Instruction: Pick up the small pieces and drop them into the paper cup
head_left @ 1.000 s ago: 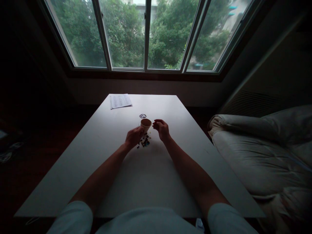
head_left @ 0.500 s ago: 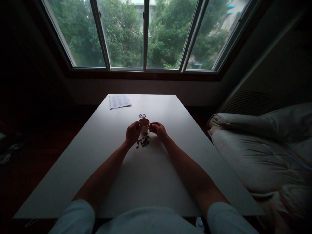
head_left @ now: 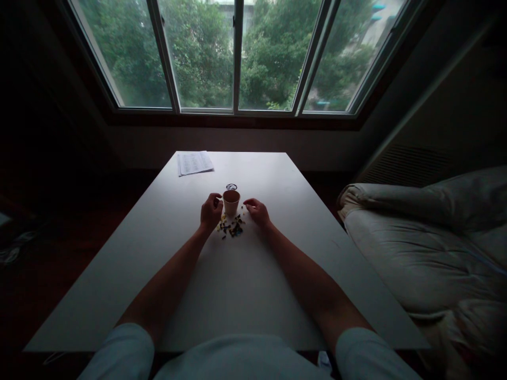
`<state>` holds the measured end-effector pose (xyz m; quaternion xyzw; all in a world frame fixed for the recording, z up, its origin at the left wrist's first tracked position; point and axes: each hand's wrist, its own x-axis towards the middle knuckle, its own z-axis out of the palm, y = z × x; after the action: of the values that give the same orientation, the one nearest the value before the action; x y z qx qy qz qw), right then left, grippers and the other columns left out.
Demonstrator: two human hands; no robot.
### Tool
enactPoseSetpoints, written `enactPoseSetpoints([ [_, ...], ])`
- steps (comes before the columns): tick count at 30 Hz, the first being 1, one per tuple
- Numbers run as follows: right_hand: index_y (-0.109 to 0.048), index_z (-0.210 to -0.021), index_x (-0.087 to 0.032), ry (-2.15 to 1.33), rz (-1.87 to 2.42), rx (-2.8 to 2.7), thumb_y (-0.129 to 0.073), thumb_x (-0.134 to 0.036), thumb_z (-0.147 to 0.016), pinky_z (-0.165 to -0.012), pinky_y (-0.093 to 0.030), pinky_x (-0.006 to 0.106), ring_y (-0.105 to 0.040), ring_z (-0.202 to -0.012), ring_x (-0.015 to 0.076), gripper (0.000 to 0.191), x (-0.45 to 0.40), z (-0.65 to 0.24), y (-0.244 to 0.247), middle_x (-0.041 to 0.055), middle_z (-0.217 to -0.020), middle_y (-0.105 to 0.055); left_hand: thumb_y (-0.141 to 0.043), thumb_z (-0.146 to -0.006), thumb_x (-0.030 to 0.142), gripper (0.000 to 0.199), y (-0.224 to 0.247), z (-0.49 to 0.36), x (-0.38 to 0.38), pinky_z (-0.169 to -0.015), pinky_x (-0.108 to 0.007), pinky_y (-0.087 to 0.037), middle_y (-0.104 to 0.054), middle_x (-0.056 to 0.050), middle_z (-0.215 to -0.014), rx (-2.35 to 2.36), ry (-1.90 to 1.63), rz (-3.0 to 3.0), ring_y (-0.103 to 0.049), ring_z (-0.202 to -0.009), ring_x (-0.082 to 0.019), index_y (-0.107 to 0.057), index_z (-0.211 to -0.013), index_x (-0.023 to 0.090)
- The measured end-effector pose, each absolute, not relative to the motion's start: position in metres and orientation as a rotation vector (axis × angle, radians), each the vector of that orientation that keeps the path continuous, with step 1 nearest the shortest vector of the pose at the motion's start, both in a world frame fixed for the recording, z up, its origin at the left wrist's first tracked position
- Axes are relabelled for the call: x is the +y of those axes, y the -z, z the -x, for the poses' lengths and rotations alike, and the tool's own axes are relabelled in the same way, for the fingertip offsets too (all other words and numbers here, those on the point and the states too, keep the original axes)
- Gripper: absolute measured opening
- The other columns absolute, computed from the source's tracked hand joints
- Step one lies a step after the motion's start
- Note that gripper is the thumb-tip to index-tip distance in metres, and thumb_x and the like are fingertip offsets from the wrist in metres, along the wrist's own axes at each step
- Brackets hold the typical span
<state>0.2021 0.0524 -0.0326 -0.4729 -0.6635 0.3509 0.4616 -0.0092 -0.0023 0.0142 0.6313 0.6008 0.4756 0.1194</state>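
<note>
A brown paper cup (head_left: 231, 203) stands upright on the white table (head_left: 233, 295). Small dark and yellowish pieces (head_left: 233, 228) lie scattered just in front of it. My left hand (head_left: 212, 211) is at the cup's left side, its fingers curled; whether they hold or touch anything is too small to tell. To the right of the cup, a little apart from it, is my right hand (head_left: 257, 211), fingers pointing toward the cup, with a few tiny pieces near the fingertips. Behind the cup lies a small round lid-like item (head_left: 231, 187).
Printed papers (head_left: 195, 163) lie at the table's far left corner. Beyond the table is a window (head_left: 235, 63) with trees outside. A padded, light-coloured sofa or bedding (head_left: 420, 253) is on the right, beside the table.
My left hand has moved slightly left, away from the cup's rim. The cup sits a little further left, and more yellowish pieces show in front of it.
</note>
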Motion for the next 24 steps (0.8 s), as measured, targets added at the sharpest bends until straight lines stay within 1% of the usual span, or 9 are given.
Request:
enactPoseSetpoints([
  [2,-0.069,-0.108,-0.022,-0.709,1.169,-1.803,-0.055,-0.025,-0.083,-0.097,-0.049,0.036,-0.062,-0.108,0.0202,0.028,0.054,-0.202,0.038,0.0068,-0.117,-0.068,-0.047,-0.09,0.027,0.026,-0.006,0.016,0.0,-0.071,-0.026,-0.046,-0.067,-0.002,-0.087,1.832,-1.376,-1.802,-0.059,-0.074,-0.015,-0.06,-0.112,0.02],
  [4,-0.068,-0.116,-0.022,-0.605,1.147,-1.964,-0.053,-0.018,-0.084,-0.105,-0.043,0.037,-0.057,-0.118,0.0207,0.035,0.054,-0.2,0.041,0.0079,-0.127,-0.064,-0.048,-0.09,0.026,0.025,0.002,0.022,0.003,-0.079,-0.029,-0.048,-0.069,-0.006,-0.098,1.897,-1.254,-1.836,-0.061,-0.086,-0.017,-0.064,-0.108,0.019],
  [6,-0.068,-0.119,-0.022,-0.54,1.147,-2.088,-0.052,-0.013,-0.085,-0.109,-0.039,0.037,-0.054,-0.122,0.021,0.038,0.052,-0.197,0.043,0.0083,-0.13,-0.063,-0.05,-0.087,0.023,0.024,0.009,0.026,0.005,-0.088,-0.032,-0.047,-0.069,-0.008,-0.105,1.935,-1.041,-1.928,-0.061,-0.096,-0.02,-0.069,-0.101,0.02],
  [7,-0.068,-0.118,-0.022,-0.517,1.16,-2.126,-0.052,-0.012,-0.085,-0.108,-0.038,0.037,-0.055,-0.122,0.0212,0.038,0.051,-0.196,0.043,0.0084,-0.129,-0.063,-0.05,-0.087,0.022,0.025,0.012,0.027,0.006,-0.092,-0.033,-0.046,-0.069,-0.008,-0.108,1.939,-0.966,-1.983,-0.06,-0.101,-0.021,-0.071,-0.101,0.02],
  [10,-0.071,-0.113,-0.022,-0.46,1.208,-2.167,-0.054,-0.013,-0.087,-0.105,-0.04,0.036,-0.056,-0.118,0.0219,0.033,0.047,-0.193,0.04,0.0084,-0.123,-0.066,-0.05,-0.088,0.02,0.03,0.016,0.027,0.006,-0.099,-0.035,-0.043,-0.068,-0.007,-0.118,1.91,-0.81,-2.125,-0.056,-0.11,-0.022,-0.073,-0.107,0.023],
  [15,-0.075,-0.102,-0.021,-0.403,1.209,-2.171,-0.056,-0.017,-0.089,-0.095,-0.043,0.033,-0.058,-0.107,0.0222,0.024,0.04,-0.196,0.033,0.0089,-0.108,-0.07,-0.053,-0.091,0.027,0.028,0.017,0.027,0.004,-0.099,-0.035,-0.041,-0.067,-0.005,-0.124,1.844,-0.747,-2.225,-0.054,-0.113,-0.022,-0.074,-0.109,0.026],
  [20,-0.076,-0.095,-0.021,-0.401,1.165,-2.182,-0.06,-0.017,-0.087,-0.086,-0.044,0.031,-0.059,-0.095,0.0204,0.018,0.037,-0.194,0.033,0.0071,-0.096,-0.07,-0.059,-0.086,0.027,0.021,0.02,0.033,0.005,-0.095,-0.035,-0.043,-0.069,-0.005,-0.115,1.815,-0.77,-2.233,-0.056,-0.107,-0.023,-0.075,-0.099,0.026],
  [24,-0.076,-0.089,-0.02,-0.451,1.041,-2.216,-0.062,-0.015,-0.085,-0.079,-0.044,0.028,-0.06,-0.084,0.0179,0.015,0.036,-0.192,0.034,0.0046,-0.088,-0.07,-0.059,-0.085,0.024,0.021,0.023,0.034,0.007,-0.091,-0.035,-0.044,-0.07,-0.005,-0.107,1.758,-0.791,-2.254,-0.058,-0.103,-0.022,-0.075,-0.099,0.025],
])
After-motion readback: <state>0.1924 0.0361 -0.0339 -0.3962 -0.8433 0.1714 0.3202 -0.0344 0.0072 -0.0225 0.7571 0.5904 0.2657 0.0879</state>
